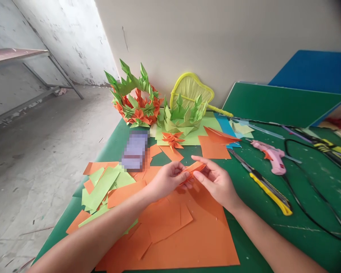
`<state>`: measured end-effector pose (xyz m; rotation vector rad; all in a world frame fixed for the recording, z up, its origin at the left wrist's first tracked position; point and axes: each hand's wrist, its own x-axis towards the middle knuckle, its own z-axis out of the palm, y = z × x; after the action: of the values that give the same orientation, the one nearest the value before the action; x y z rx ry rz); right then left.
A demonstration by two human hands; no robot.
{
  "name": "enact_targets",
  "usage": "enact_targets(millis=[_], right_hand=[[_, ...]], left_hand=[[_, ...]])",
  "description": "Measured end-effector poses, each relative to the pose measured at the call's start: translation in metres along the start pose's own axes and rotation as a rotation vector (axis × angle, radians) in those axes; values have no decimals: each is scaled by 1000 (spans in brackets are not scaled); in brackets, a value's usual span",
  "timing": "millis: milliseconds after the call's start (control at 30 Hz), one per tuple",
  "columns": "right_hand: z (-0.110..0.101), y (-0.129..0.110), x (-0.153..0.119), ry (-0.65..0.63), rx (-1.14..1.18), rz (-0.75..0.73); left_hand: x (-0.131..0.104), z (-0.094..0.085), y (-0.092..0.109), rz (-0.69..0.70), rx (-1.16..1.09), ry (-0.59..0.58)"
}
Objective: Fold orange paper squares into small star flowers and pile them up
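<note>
Between my two hands is a small folded piece of orange paper [195,168], raised above the sheets. My left hand [172,176] pinches its left end between thumb and fingers. At its right end, my right hand [214,180] grips with the thumb in front, the index finger reaching over the top. A large orange sheet [204,239] lies underneath, with several smaller orange pieces on it. Just beyond the hands sits a spiky orange paper flower [173,140]. Behind that stands a green folded-paper crown [184,117]. Farther left is a taller orange and green paper crown [136,98].
Green and orange paper pieces [102,189] are heaped at the left table edge, near a blurred phone-like object [135,149]. On the right lie a yellow utility knife [269,193] and a pink glue gun [269,155] with its looping black cord [309,212]. Green and blue boards [284,102] lean on the wall.
</note>
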<state>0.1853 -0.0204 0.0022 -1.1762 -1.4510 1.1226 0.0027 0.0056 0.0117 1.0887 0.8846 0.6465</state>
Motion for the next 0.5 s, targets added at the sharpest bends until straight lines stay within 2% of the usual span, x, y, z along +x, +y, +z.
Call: enact_targets(millis=[100, 300, 500], right_hand=[[0, 2, 2, 14, 47, 16], [3, 3, 2, 45, 22, 24], [3, -1, -2, -44, 70, 20]], left_hand=[[0, 3, -5, 13, -35, -19], [-4, 7, -4, 27, 39, 24], [-4, 6, -8, 17, 36, 77]])
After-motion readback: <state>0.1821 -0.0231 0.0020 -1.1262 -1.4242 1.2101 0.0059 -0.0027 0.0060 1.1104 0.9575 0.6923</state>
